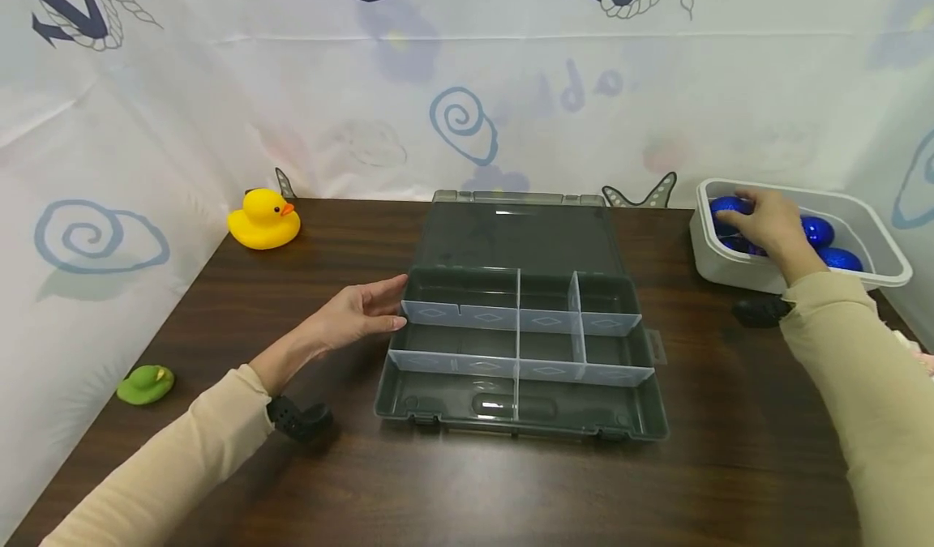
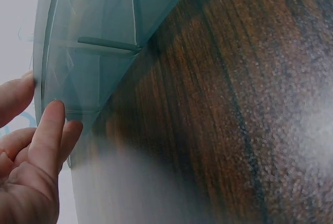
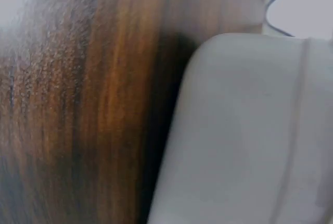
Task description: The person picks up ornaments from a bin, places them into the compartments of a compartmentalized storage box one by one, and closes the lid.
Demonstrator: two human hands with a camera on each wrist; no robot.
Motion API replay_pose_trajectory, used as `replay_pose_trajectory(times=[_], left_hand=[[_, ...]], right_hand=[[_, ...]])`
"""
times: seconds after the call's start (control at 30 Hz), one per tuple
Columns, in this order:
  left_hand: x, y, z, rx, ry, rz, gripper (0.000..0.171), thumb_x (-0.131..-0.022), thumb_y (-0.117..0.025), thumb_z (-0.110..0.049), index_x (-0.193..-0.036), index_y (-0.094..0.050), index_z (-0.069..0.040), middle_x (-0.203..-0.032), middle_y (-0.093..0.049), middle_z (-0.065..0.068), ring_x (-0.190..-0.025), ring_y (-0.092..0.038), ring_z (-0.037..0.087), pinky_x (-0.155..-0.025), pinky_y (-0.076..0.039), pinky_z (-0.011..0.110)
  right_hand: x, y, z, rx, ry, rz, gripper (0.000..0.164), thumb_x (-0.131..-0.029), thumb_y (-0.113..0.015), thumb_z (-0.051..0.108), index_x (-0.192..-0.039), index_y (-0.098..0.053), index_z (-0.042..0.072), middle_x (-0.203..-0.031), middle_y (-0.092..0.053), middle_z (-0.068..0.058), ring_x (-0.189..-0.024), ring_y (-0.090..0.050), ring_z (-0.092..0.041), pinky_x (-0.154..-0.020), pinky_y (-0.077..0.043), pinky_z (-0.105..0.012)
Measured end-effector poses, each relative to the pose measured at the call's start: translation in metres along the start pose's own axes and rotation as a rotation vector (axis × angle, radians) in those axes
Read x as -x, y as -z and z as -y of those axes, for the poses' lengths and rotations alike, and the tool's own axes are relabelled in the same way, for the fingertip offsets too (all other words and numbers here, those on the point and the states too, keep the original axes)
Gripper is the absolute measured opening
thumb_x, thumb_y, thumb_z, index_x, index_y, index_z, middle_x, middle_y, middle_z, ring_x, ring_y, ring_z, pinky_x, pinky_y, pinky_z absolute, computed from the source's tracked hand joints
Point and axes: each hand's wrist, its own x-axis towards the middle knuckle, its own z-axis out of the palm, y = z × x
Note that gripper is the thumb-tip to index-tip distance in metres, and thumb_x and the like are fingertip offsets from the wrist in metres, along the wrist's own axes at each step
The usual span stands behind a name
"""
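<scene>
A dark translucent compartment box (image 1: 445, 428) lies with its lid opened back, pale dividers standing inside. My left hand (image 1: 357, 312) is at its left side, fingers fairly straight and the fingertips touching the side wall; the left wrist view shows this hand (image 2: 39, 156) beside the greenish box wall (image 2: 99, 21). At the far right, my right hand (image 1: 769, 223) reaches into a white tub (image 1: 737, 269) and holds a shiny blue ball (image 1: 730, 205) between thumb and fingers. Part of that grip is hidden. In the right wrist view, only the tub's outer wall (image 3: 234, 125) shows, without the hand.
Several more blue balls (image 1: 839, 258) lie in the tub. A yellow rubber duck (image 1: 264, 221) stands at the back left, and a small green duck (image 1: 145, 385) sits at the left edge. A printed white curtain (image 1: 292, 85) hangs behind the dark wooden table (image 1: 467, 498).
</scene>
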Motion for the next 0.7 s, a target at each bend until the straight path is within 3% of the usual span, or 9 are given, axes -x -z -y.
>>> replay_pose_trajectory(times=[0.2, 0.3, 0.43, 0.5, 0.6, 0.7], left_hand=[[0.0, 0.001, -0.001, -0.017, 0.009, -0.003, 0.077, -0.088, -0.066, -0.011, -0.149, -0.02, -0.003, -0.156, -0.017, 0.014, -0.137, -0.031, 0.035, -0.103, -0.037, 0.042], [-0.001, -0.001, 0.001, -0.011, 0.002, -0.002, 0.077, -0.088, -0.066, -0.011, -0.149, -0.02, -0.002, -0.156, -0.017, 0.015, -0.137, -0.031, 0.035, -0.103, -0.037, 0.042], [0.002, 0.001, 0.001, -0.004, -0.005, -0.006, 0.077, -0.088, -0.066, -0.01, -0.149, -0.02, -0.001, -0.156, -0.017, 0.015, -0.137, -0.031, 0.036, -0.103, -0.038, 0.042], [0.002, 0.001, 0.002, -0.003, -0.007, -0.006, 0.077, -0.088, -0.066, -0.01, -0.149, -0.02, -0.001, -0.156, -0.016, 0.016, -0.137, -0.031, 0.036, -0.102, -0.038, 0.042], [0.002, 0.0, 0.001, 0.004, -0.009, -0.001, 0.077, -0.088, -0.065, -0.01, -0.149, -0.019, -0.001, -0.156, -0.016, 0.015, -0.137, -0.031, 0.036, -0.103, -0.038, 0.042], [0.002, -0.001, 0.001, 0.003, -0.015, 0.003, 0.076, -0.088, -0.065, -0.009, -0.149, -0.019, -0.001, -0.156, -0.016, 0.016, -0.137, -0.031, 0.036, -0.103, -0.038, 0.042]], right_hand=[[0.014, 0.01, 0.018, -0.25, -0.093, -0.23, 0.062, -0.096, -0.05, 0.034, -0.143, -0.033, -0.002, -0.141, -0.037, -0.031, -0.129, -0.039, -0.045, -0.109, -0.032, -0.051], [0.022, 0.012, 0.036, -0.405, -0.105, -0.285, 0.061, -0.094, -0.052, 0.035, -0.145, -0.035, 0.004, -0.144, -0.039, -0.023, -0.129, -0.046, -0.028, -0.106, -0.041, -0.031], [0.031, 0.004, 0.075, -0.662, -0.013, -0.166, 0.062, -0.092, -0.057, 0.031, -0.145, -0.036, 0.007, -0.144, -0.039, -0.017, -0.12, -0.049, -0.014, -0.087, -0.046, -0.008], [0.037, -0.004, 0.095, -0.764, 0.039, -0.06, 0.062, -0.091, -0.059, 0.03, -0.144, -0.036, 0.007, -0.137, -0.041, -0.016, -0.115, -0.049, -0.013, -0.08, -0.048, -0.005], [0.046, -0.018, 0.126, -0.844, 0.082, 0.093, 0.061, -0.091, -0.059, 0.029, -0.143, -0.038, 0.007, -0.128, -0.045, -0.009, -0.112, -0.048, -0.012, -0.086, -0.049, -0.012], [0.054, -0.034, 0.152, -0.895, 0.107, 0.234, 0.056, -0.093, -0.058, 0.024, -0.142, -0.039, 0.005, -0.132, -0.045, -0.01, -0.121, -0.046, -0.019, -0.098, -0.046, -0.027]])
